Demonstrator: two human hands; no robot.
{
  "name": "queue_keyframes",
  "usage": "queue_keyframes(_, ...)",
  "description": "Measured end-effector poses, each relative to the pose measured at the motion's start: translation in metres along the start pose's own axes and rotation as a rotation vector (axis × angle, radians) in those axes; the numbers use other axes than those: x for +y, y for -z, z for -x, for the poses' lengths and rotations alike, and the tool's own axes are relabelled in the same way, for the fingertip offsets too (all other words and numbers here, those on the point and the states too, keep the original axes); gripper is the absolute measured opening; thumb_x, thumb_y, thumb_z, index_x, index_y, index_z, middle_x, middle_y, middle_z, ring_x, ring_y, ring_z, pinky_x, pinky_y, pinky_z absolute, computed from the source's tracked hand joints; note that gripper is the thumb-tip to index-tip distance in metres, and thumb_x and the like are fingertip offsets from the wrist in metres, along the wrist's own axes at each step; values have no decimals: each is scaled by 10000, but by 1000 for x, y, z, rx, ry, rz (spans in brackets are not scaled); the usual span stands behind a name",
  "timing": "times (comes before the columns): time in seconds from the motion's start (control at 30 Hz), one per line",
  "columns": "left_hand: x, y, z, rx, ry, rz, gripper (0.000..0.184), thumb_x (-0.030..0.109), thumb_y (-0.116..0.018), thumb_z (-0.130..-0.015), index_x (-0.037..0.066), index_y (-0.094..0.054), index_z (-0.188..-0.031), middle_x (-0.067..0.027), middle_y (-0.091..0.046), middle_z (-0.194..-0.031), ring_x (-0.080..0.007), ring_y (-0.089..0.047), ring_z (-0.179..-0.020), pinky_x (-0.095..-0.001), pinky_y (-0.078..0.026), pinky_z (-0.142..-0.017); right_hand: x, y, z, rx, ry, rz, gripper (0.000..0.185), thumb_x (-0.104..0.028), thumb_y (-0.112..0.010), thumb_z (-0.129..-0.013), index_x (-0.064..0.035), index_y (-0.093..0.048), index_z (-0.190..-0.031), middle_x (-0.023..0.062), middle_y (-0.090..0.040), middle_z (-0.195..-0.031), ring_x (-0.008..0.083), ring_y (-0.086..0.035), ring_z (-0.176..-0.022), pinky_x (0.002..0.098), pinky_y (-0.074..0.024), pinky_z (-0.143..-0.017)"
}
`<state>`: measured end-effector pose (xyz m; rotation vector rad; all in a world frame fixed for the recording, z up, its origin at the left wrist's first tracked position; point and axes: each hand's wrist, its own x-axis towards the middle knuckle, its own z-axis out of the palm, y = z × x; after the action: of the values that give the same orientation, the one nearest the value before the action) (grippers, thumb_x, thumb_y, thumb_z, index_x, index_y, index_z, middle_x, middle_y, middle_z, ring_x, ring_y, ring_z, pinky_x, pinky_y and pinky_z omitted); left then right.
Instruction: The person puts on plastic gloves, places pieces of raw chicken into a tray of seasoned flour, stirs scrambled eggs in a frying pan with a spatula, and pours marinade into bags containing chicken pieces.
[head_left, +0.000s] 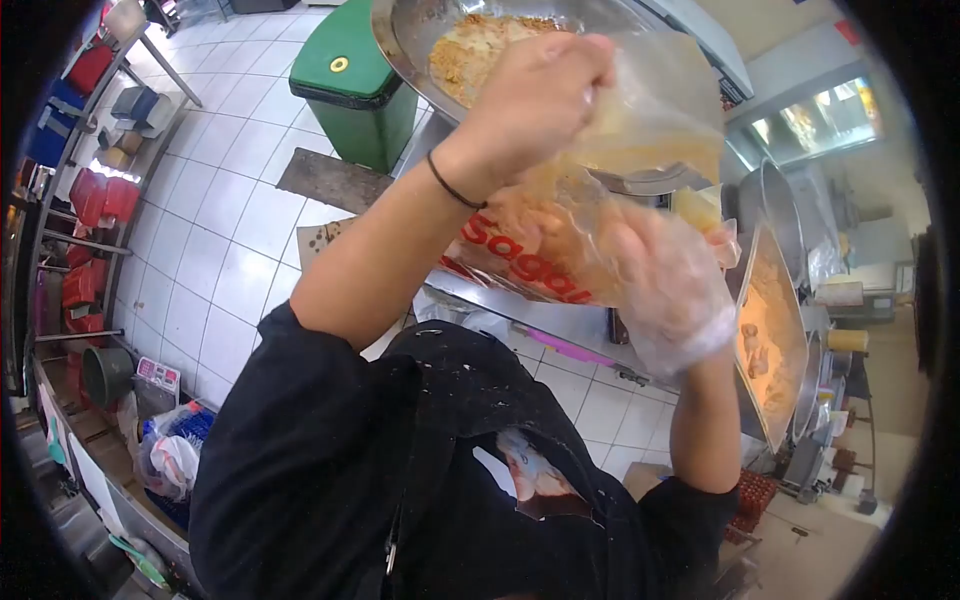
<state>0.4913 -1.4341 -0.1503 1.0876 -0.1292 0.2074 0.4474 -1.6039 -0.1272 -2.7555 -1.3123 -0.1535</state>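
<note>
Left grip [545, 95] clamped on clear plastic of the lettered bag [535, 245]. Gloved right grip [680, 290] against its side; finger closure blurred, cannot tell. Bag between both, over bench [575, 320]. Advised: steady plastic above, support weight below.

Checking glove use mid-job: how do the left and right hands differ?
The left hand looks bare, while the right hand wears a clear plastic glove. The left hand's wrist carries a thin black band; the right hand's shows none. Both are at the clear, red-lettered bag.
</note>
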Motion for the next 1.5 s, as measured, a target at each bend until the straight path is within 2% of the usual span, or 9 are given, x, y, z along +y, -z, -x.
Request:
queue_keyframes(0.03, 1, -4, 0, -41, -15, -38, 246, 278, -468, -862, 78, -514, -728, 52, -402, -504, -40, -344, -384, -200, -265, -353, -4, 4, -8, 17, -91, -26, 89, -68, -482, -735, -35, -553, -777, 167, -575, -794, 267, -588, -742, 365, -459, -718)
queue_keyframes(0.07, 1, -4, 0, -56, -17, -29, 249, 279, -465, -864, 75, -512, -728, 51, -400, -503, -39, -345, -389, -199, -264, -357, -6, 11, -22, -325, -148, 43, 149, -74, -473, -732, -4, -567, -824, 214, -572, -891, 305, -582, -811, 379, -455, -746)
queue_keyframes(0.47, -16, 6, 1, -32, -121, -37, 287, 272, -444, -880, 40, -503, -722, 42, -414, -541, -32, -363, -464, -202, -288, -421, -32, -21, -42, -517, -112, 102, 214, -127, -454, -770, 4, -570, -894, 203, -579, -900, 319, -576, -831, 392, -467, -717)
queue_keyframes(0.67, -14, 1, 7, 34, -194, -72, 303, 242, -433, -884, -5, -537, -742, 23, -468, -578, -49, -421, -531, -222, -355, -484, -23, -18, -12, -201, -174, -33, 226, -111, -440, -791, -19, -538, -973, 193, -564, -959, 319, -573, -847, 393, -466, -722)
queue_keyframes(0.77, -24, -17, 7, -1, -239, -93, 290, 255, -435, -888, 20, -528, -744, 33, -446, -564, -38, -397, -508, -209, -321, -458, -27, -10, -25, -615, -284, 125, 231, -109, -429, -800, -50, -535, -996, 191, -555, -983, 330, -560, -874, 384, -458, -755)
queue_keyframes(0.97, -33, -40, 4, 37, -334, -148, 295, 273, -433, -897, 41, -518, -736, 51, -405, -529, -16, -361, -474, -187, -279, -423, 9, -38, 10, -79, -366, -164, 255, -92, -535, -714, -31, -543, -961, 205, -564, -865, 365, -550, -811, 417, -448, -694)
queue_keyframes(1.27, -45, -75, 4, 194, -326, -239, 294, 255, -450, -891, 27, -529, -724, 47, -419, -526, -19, -371, -462, -189, -291, -414, 58, -18, 19, -355, 7, -351, 265, -79, -543, -667, -25, -556, -926, 230, -566, -820, 360, -543, -845, 411, -437, -753)
queue_keyframes(1.37, -45, -72, 5, 268, -373, -312, 259, 270, -452, -890, 72, -513, -735, 54, -419, -555, -14, -355, -438, -163, -245, -381, 72, -22, 30, -54, 96, -434, 277, -101, -565, -671, -18, -552, -935, 230, -564, -817, 360, -543, -834, 400, -445, -742)
queue_keyframes(1.5, -40, -68, 6, 323, -415, -308, 278, 276, -451, -891, 65, -509, -718, 50, -419, -549, -15, -363, -444, -169, -262, -385, 113, -16, 44, -79, 16, -1113, 274, -184, -564, -775, -2, -531, -978, 87, -597, -843, 198, -573, -768, 308, -461, -730)
